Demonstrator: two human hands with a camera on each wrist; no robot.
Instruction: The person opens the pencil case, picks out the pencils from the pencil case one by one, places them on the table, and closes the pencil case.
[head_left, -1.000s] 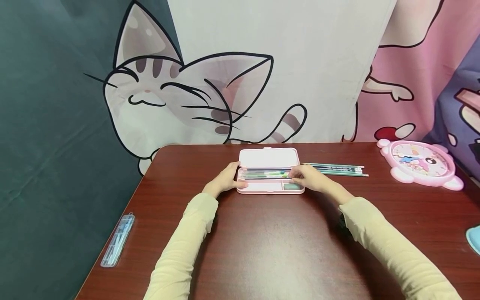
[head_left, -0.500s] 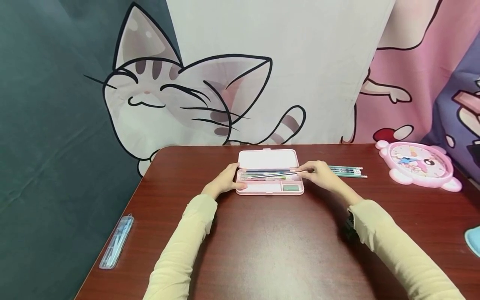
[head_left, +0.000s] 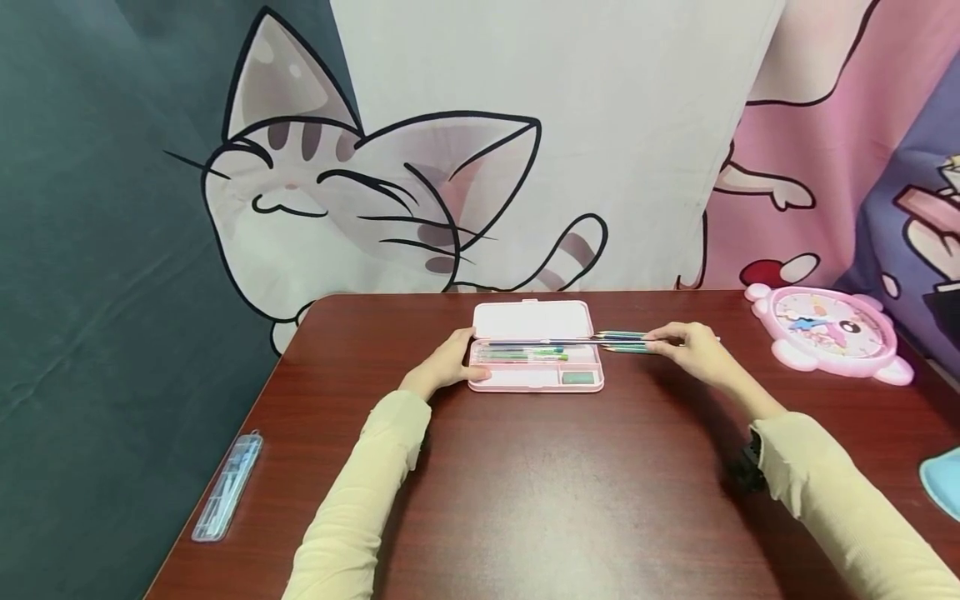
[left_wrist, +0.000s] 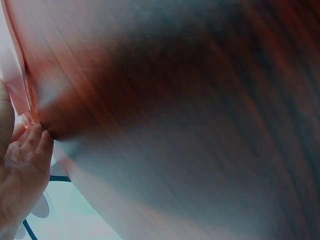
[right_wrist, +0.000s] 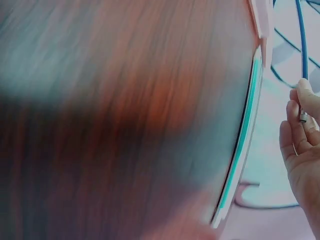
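An open pink pencil case [head_left: 510, 387] lies at the back of the table, its lid [head_left: 532, 320] folded back. Inside are several slim pens [head_left: 517, 356] and a green eraser [head_left: 577, 378] in the small front compartment. My left hand [head_left: 442, 365] holds the case's left end, thumb on the front corner. To the right of the case, my right hand [head_left: 696, 350] pinches a dark blue pencil [head_left: 562, 341] near its metal-tipped end [right_wrist: 303, 118]. That pencil reaches left over the case. Several green pencils [head_left: 626, 349] lie on the table beneath and beside the right hand.
A pink animal-shaped clock [head_left: 832, 332] lies at the back right of the brown table [head_left: 525, 492]. A clear plastic box [head_left: 228, 487] lies near the left edge. Part of a light blue object [head_left: 943, 483] shows at the right edge. A cat-printed cloth [head_left: 420, 208] hangs behind.
My right hand has lifted the dark blue pencil from inside the case and moved right with it, over the loose pencils. My left hand stays on the case.
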